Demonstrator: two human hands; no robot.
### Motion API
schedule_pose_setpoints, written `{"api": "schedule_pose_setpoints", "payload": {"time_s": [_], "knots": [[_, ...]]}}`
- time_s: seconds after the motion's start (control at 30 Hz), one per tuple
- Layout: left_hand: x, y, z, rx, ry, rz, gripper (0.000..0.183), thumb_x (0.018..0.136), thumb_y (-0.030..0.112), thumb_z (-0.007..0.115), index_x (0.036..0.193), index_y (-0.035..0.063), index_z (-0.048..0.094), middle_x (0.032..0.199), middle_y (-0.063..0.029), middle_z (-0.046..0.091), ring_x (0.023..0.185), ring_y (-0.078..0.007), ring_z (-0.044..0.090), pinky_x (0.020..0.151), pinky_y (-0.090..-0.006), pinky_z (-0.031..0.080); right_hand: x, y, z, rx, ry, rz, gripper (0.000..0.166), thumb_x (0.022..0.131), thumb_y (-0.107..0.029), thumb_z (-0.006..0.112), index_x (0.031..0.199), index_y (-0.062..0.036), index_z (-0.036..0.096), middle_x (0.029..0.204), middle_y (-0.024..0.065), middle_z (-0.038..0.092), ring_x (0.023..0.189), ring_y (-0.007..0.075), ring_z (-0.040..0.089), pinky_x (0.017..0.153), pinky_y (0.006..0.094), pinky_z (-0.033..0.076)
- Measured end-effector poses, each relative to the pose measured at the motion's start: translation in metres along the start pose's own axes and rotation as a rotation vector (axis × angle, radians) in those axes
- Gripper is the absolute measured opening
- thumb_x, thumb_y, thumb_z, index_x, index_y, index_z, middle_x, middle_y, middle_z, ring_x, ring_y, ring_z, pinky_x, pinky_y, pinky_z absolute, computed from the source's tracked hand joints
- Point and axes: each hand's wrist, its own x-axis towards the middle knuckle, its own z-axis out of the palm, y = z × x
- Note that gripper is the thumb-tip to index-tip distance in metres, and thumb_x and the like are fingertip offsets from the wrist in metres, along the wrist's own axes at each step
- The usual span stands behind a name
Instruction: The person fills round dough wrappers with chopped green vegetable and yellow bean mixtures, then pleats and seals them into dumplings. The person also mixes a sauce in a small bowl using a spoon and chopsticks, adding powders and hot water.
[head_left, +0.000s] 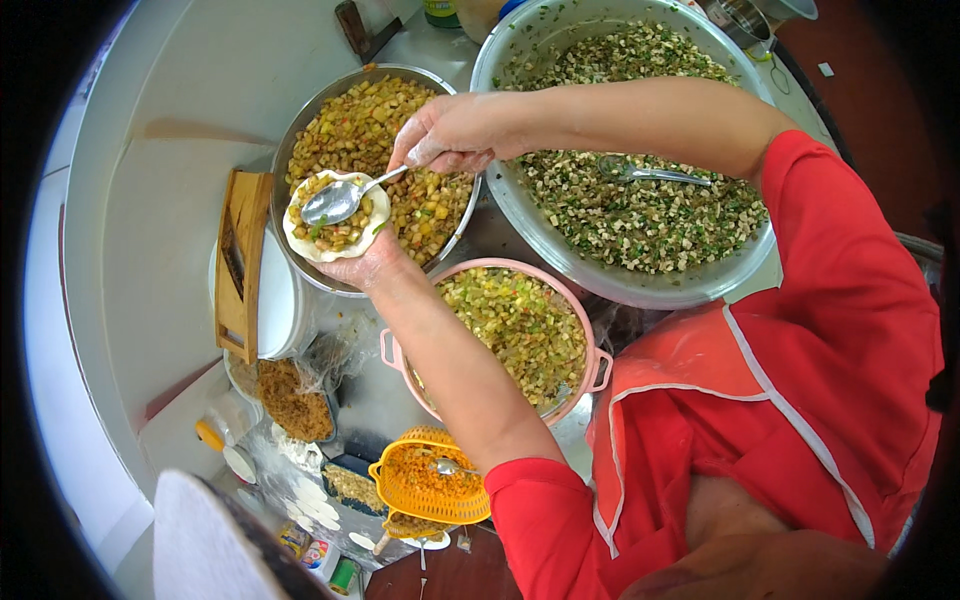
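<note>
My left hand (364, 259) holds a round dough wrapper (380, 206) flat on the palm and fingers. Diced vegetable filling (330, 236) is heaped on the wrapper. My right hand (450, 135) grips the handle of a metal spoon (334, 202), whose bowl rests against the filling. White flour dusts the fingers of both hands. Beneath them stands a round metal bowl (469, 217) of diced yellow-green filling (360, 105). Closer to my body, under my left forearm, sits a pink plastic basket (499, 262) holding green diced filling (517, 322).
A large metal basin (484, 67) of white-and-green filling holds another spoon (660, 175). A wooden slicer (251, 300) leans on a white bucket (281, 307). On the left lie a yellow basket (435, 512) of orange filling and several dough discs (311, 499). A cleaver (367, 34) stands against the wall.
</note>
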Motion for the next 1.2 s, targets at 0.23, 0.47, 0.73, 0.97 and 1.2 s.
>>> {"api": "schedule_pose_setpoints", "payload": {"time_s": [0.23, 0.47, 0.73, 0.97, 1.2], "knots": [[-0.004, 0.017, 0.012, 0.484, 0.082, 0.284, 0.044, 0.087, 0.042, 0.045, 0.114, 0.0090, 0.056, 0.117, -0.0102, 0.056, 0.109, -0.0313, 0.053, 0.089, -0.0532, 0.045, 0.015, 0.002, -0.029, -1.032, 0.201, -0.467, 0.024, 0.087, -0.013, 0.052, 0.108, -0.0068, 0.061, 0.063, 0.0065, 0.053, 0.059, 0.0190, 0.056, 0.057, 0.0335, 0.045], [-0.022, 0.014, 0.002, -0.078, 0.097, 0.041, 0.042, 0.090, 0.038, 0.042, 0.115, 0.0074, 0.056, 0.121, -0.0113, 0.055, 0.111, -0.0314, 0.052, 0.093, -0.0511, 0.044, 0.028, 0.006, 0.011, -0.717, 0.215, -0.349, 0.023, 0.084, -0.011, 0.056, 0.104, 0.0000, 0.060, 0.101, 0.0147, 0.064, 0.086, 0.0263, 0.064, 0.075, 0.0359, 0.051], [-0.046, 0.007, -0.010, -0.141, 0.047, 0.037, 0.049, 0.085, 0.041, 0.044, 0.117, 0.0058, 0.055, 0.121, -0.0133, 0.054, 0.112, -0.0339, 0.050, 0.093, -0.0511, 0.041, 0.018, 0.008, 0.049, -0.152, 0.126, -0.142, 0.020, 0.079, -0.009, 0.065, 0.095, 0.0020, 0.061, 0.083, 0.0089, 0.065, 0.072, 0.0161, 0.062, 0.065, 0.0270, 0.051], [-0.083, 0.001, -0.009, -0.156, 0.027, 0.028, 0.047, 0.085, 0.039, 0.045, 0.116, 0.0044, 0.055, 0.119, -0.0150, 0.055, 0.112, -0.0340, 0.050, 0.094, -0.0500, 0.042, 0.000, 0.026, 0.058, -0.393, 0.221, -0.497, 0.009, 0.081, -0.008, 0.064, 0.085, -0.0005, 0.061, 0.075, 0.0047, 0.062, 0.070, 0.0123, 0.061, 0.062, 0.0253, 0.050], [-0.128, -0.005, -0.010, -0.218, 0.064, 0.045, 0.048, 0.085, 0.040, 0.044, 0.117, 0.0052, 0.055, 0.120, -0.0141, 0.056, 0.114, -0.0336, 0.051, 0.093, -0.0497, 0.044, -0.031, 0.036, 0.078, -0.117, 0.180, -0.307, 0.011, 0.079, -0.006, 0.066, 0.087, -0.0008, 0.062, 0.078, 0.0045, 0.062, 0.072, 0.0133, 0.060, 0.064, 0.0257, 0.050]]}}
